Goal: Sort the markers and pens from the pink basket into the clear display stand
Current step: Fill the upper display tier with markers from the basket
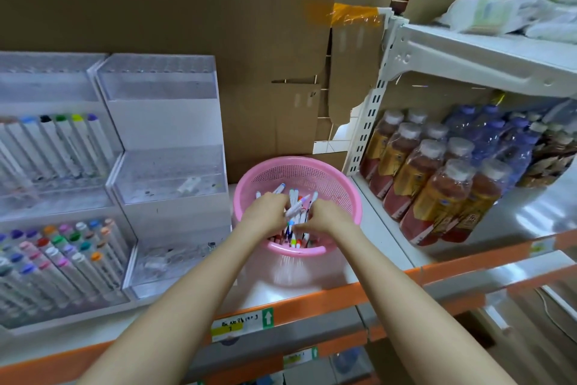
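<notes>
The pink basket [327,178] stands on the white shelf, holding several white pens and markers [295,202] with coloured caps. Both hands are inside it. My left hand [265,213] has its fingers curled around a bunch of the pens. My right hand [327,216] also grips pens from the other side. The fingertips are hidden among the pens. To the left stands the clear tiered display stand [168,172]; its right column looks nearly bare. The left column [62,244] holds rows of markers with coloured caps.
Brown cardboard [218,25] backs the shelf. Shrink-wrapped drink bottles [437,181] fill the shelf bay to the right, behind a white upright [368,122]. An orange shelf edge with a price label [243,322] runs along the front. Wrapped goods lie on the upper right shelf [499,13].
</notes>
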Tool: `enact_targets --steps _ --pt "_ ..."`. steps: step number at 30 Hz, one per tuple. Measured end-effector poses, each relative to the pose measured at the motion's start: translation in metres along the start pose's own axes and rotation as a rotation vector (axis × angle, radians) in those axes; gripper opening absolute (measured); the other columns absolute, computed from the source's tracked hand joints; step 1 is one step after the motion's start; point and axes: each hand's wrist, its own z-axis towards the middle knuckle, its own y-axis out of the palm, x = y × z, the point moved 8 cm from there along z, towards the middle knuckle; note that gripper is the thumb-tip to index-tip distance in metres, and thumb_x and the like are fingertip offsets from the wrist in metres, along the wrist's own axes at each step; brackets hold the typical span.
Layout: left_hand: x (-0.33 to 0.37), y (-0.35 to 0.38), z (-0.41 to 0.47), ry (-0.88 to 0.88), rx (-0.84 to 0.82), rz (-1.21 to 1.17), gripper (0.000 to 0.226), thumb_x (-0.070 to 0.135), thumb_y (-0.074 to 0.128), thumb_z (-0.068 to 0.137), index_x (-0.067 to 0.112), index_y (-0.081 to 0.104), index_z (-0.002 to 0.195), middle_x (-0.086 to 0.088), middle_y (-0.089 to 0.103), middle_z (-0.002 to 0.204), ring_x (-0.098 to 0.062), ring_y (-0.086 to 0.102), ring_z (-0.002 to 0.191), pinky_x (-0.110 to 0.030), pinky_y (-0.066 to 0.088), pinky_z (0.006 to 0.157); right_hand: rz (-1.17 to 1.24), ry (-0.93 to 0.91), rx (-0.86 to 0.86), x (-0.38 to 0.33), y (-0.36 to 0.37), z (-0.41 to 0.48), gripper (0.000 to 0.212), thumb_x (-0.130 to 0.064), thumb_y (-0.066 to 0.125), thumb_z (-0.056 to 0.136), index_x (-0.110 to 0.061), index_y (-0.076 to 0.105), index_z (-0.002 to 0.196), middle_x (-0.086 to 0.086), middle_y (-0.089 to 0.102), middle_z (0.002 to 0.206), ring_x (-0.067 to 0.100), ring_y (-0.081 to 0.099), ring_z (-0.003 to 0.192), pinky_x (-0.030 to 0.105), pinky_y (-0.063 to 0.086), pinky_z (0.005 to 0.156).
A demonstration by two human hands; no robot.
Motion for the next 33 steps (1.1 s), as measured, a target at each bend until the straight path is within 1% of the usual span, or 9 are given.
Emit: enact_targets --steps 3,5,6,8,11,16,22,27,33 --pt "-0.007 -0.001 0.002 -0.064 0.022 -0.077 0.023 0.025 0.056 0.088 0.015 0.059 0.109 -0.009 0.066 0.103 -0.030 0.061 0.096 -0.036 0.044 0.074 0.123 -0.043 -0.008 0.001 0.005 0.000 0.039 -0.017 0.052 0.097 -0.030 0.030 0.068 -0.012 0.032 0.070 0.015 0.035 0.090 0.006 0.031 0.044" --pt "-0.008 -0.007 0.002 -0.112 0.073 -0.136 0.023 0.026 0.057 0.089 0.019 0.059 0.110 -0.003 0.064 0.095 -0.025 0.062 0.092 -0.032 0.045 0.068 0.146 -0.071 0.039 0.002 0.004 -0.001 0.003 -0.022 0.058 0.093 -0.019 0.058 0.092 -0.008 0.041 0.083 0.015 0.035 0.091 0.009 0.026 0.048" --pt "-0.008 -0.011 0.003 -0.120 0.109 -0.134 0.020 0.026 0.057 0.089 0.021 0.060 0.108 0.000 0.062 0.090 -0.022 0.062 0.089 -0.029 0.042 0.064 0.123 -0.068 0.042 0.004 0.005 0.001 0.016 -0.026 0.060 0.091 -0.017 0.061 0.105 -0.004 0.045 0.088 0.016 0.038 0.088 0.014 0.030 0.055" --pt "-0.009 -0.011 0.002 -0.099 0.109 -0.178 0.020 0.018 0.054 0.092 0.017 0.063 0.110 -0.005 0.064 0.097 -0.024 0.063 0.098 -0.030 0.045 0.071 0.070 -0.023 0.038 0.005 0.002 0.000 0.011 -0.030 0.061 0.090 -0.022 0.056 0.096 0.000 0.049 0.088 0.020 0.044 0.081 0.026 0.038 0.063" --pt "-0.005 -0.014 -0.003 0.010 0.040 -0.281 0.030 0.001 0.049 0.093 0.005 0.063 0.119 -0.014 0.060 0.124 -0.029 0.057 0.113 -0.033 0.042 0.099 0.061 0.020 0.077 0.006 -0.001 0.000 0.022 -0.034 0.063 0.089 -0.024 0.048 0.075 -0.002 0.050 0.078 0.020 0.047 0.077 0.023 0.035 0.053" --pt "-0.007 -0.020 0.000 0.005 0.068 -0.284 0.042 0.001 0.038 0.092 0.014 0.063 0.123 -0.011 0.066 0.116 -0.010 0.061 0.069 -0.016 0.043 0.058 0.035 0.037 0.013 0.003 -0.004 0.002 0.035 -0.030 0.070 0.080 -0.018 0.045 0.058 -0.001 0.048 0.058 0.017 0.049 0.058 0.027 0.033 0.047" --pt "0.004 -0.004 -0.002 0.071 0.019 -0.035 0.038 -0.003 0.055 0.083 0.013 0.068 0.115 -0.012 0.068 0.110 -0.029 0.057 0.108 -0.040 0.046 0.093 -0.001 0.039 0.045 0.002 -0.007 0.004 0.033 -0.024 0.067 0.080 -0.013 0.043 0.059 0.002 0.046 0.057 0.017 0.047 0.056 0.027 0.031 0.044" --pt "0.014 -0.014 -0.002 0.118 0.129 0.050 0.016 0.008 0.061 0.077 0.009 0.064 0.093 -0.009 0.058 0.099 -0.031 0.058 0.091 -0.040 0.049 0.074 -0.012 0.019 0.038 0.001 -0.006 0.004 0.023 -0.028 0.072 0.077 -0.008 0.060 0.080 0.007 0.062 0.075 0.023 0.060 0.072 0.032 0.046 0.055" --pt "0.022 -0.027 -0.009 0.229 0.234 0.102 0.027 0.006 0.059 0.083 0.015 0.064 0.108 -0.004 0.061 0.098 -0.023 0.056 0.094 -0.035 0.048 0.067 -0.046 0.063 0.039 0.001 -0.004 0.004 0.026 -0.040 0.065 0.078 -0.016 0.062 0.088 0.005 0.065 0.082 0.021 0.063 0.073 0.026 0.045 0.053"
